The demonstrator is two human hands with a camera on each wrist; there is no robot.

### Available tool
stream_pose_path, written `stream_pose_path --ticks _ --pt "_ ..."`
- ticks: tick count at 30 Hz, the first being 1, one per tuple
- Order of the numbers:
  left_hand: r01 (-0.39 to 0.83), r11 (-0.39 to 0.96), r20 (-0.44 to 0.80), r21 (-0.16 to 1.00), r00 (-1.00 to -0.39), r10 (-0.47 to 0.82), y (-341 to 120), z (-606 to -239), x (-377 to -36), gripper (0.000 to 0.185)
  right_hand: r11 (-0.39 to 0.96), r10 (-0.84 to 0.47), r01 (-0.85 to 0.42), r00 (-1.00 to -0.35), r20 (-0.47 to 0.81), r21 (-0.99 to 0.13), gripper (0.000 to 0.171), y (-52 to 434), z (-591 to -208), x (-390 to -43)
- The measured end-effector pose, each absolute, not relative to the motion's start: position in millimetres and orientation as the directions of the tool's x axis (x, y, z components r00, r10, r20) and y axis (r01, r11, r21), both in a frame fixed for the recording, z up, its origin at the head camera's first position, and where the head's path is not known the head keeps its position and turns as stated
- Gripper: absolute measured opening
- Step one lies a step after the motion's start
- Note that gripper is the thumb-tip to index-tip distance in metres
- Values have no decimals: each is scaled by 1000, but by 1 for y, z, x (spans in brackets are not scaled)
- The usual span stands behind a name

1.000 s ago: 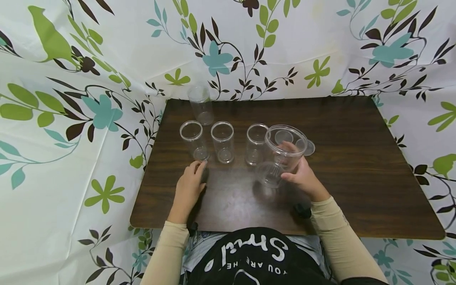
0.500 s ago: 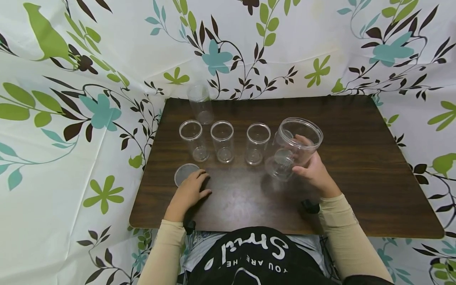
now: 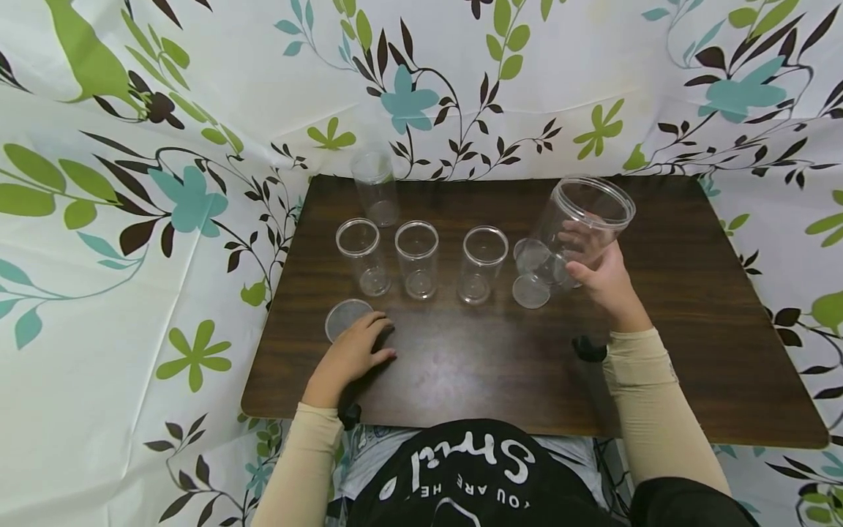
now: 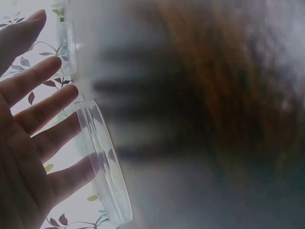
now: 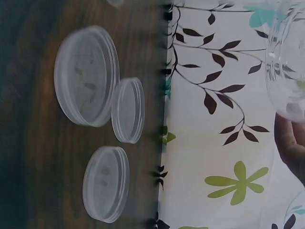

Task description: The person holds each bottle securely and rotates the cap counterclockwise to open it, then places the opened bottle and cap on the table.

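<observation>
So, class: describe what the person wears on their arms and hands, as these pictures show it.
Both arms wear long beige sleeves reaching to the wrists. The left hand and right hand are bare, with no gloves or visible rings. A small black device sits at the right wrist, and another black device sits under the left wrist.

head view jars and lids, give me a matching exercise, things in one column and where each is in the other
Things:
1. large clear jar
2. small lid
3. tall jar
4. left hand

Places:
A. at the table's far edge
B. gripped and tilted in the right hand
C. resting on the table, fingers straight
D. flat by the left fingertips

Pairs: 1-B, 2-D, 3-A, 4-C
</observation>
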State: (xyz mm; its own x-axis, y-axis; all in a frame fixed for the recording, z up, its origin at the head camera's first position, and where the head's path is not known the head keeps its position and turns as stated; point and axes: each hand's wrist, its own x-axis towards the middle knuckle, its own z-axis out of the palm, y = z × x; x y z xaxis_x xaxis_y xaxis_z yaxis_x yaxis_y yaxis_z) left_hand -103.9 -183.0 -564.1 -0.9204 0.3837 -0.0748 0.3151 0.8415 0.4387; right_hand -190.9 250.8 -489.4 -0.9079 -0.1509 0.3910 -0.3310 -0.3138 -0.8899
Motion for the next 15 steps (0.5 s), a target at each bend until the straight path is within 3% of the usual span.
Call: stream_pose_path --ticks 7,15 --pt "318 826 -84 465 -913 399 -183 -564 -106 59 -183 0 -307 -950 312 -934 80 249 -489 -230" --pt "329 815 -79 477 -908 412 -185 -562 -108 51 82 103 -106 -988 114 -991 95 245 -498 -279"
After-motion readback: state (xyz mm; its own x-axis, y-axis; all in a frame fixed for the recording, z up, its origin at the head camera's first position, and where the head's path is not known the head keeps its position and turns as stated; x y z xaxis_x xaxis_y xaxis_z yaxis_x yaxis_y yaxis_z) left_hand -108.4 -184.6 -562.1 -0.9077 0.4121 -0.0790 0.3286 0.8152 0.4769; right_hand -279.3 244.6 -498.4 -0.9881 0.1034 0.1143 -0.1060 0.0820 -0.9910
